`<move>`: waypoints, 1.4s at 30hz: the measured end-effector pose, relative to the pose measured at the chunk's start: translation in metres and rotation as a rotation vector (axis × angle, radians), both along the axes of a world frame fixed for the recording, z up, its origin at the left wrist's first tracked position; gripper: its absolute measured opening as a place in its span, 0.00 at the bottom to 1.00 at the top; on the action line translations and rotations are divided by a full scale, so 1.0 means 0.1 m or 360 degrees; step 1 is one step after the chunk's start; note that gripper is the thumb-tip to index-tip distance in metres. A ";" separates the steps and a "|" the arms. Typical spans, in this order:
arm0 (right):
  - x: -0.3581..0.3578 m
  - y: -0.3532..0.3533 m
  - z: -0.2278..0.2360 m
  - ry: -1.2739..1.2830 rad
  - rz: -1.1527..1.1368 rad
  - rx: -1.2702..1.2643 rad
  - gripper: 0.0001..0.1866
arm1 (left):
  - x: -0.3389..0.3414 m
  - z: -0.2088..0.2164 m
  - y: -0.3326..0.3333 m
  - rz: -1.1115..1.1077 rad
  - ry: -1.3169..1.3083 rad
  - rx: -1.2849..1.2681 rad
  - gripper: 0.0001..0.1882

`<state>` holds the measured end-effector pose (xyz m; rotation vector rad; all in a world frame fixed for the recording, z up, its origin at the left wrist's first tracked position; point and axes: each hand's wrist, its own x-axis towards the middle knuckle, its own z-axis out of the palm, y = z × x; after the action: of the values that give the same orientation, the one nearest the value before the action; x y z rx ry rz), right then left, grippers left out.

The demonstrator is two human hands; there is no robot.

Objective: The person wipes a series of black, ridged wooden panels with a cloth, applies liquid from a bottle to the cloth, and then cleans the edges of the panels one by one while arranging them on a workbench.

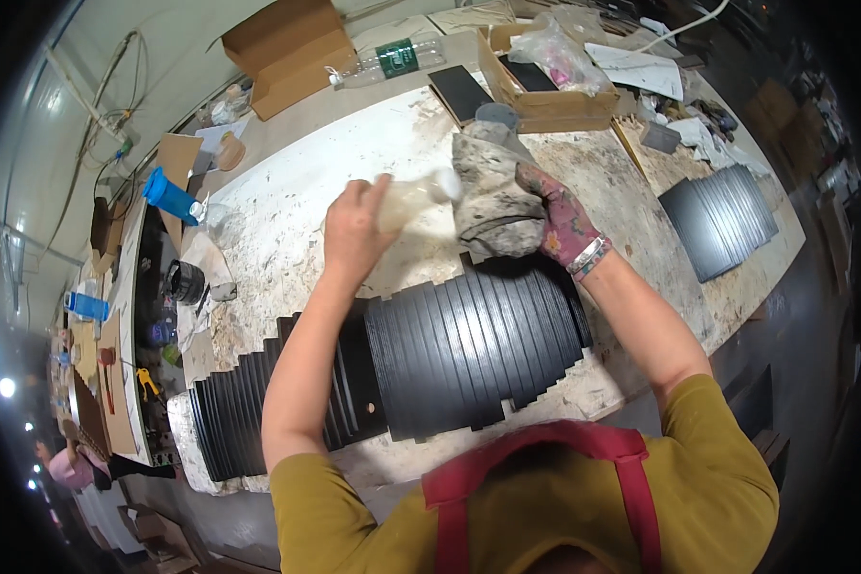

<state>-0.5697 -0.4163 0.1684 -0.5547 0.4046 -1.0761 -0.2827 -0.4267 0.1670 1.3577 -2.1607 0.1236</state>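
Two hands above table (287, 191): left hand (354, 230) grip clenched round small clear bottle (413, 196), nozzle at grey rag (493, 196) bunched in gloved right hand (560, 220). Wetting rag; next, likely wiping fanned black panels (469, 344) below.

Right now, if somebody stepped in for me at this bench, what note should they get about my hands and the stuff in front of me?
Left hand: bare, gripping a clear plastic bottle, its tip against the rag.
Right hand: in a flowered glove, bunching a dirty grey rag above the bench.
Black slats lie fanned out in an overlapping row on the stained worktable below both hands; a second stack sits at the right.
Done: cannot tell which slats have been wiped.
Left: the rag has not yet touched the slats.
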 end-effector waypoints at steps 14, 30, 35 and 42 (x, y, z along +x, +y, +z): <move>-0.05 0.28 -0.15 -0.0366 -0.0182 0.0271 0.25 | -0.36 0.77 0.06 0.0081 -0.1030 -0.0436 0.36; -0.04 0.19 -0.44 -0.0586 0.0025 0.0489 0.26 | -0.46 1.05 0.10 0.0063 -0.1237 -0.0587 0.25; -0.07 0.12 -0.47 -0.0614 0.0074 0.0489 0.25 | -0.43 1.03 0.09 0.0026 -0.1297 -0.0548 0.26; -0.01 0.08 -0.41 -0.0822 0.0302 0.0351 0.30 | -0.46 0.57 -0.09 -0.0126 -0.0775 -0.0140 0.36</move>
<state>-0.5711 -0.4081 0.1277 -0.1039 0.0137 -0.9356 -0.3285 -0.4354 0.2245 1.2861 -2.5638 0.5622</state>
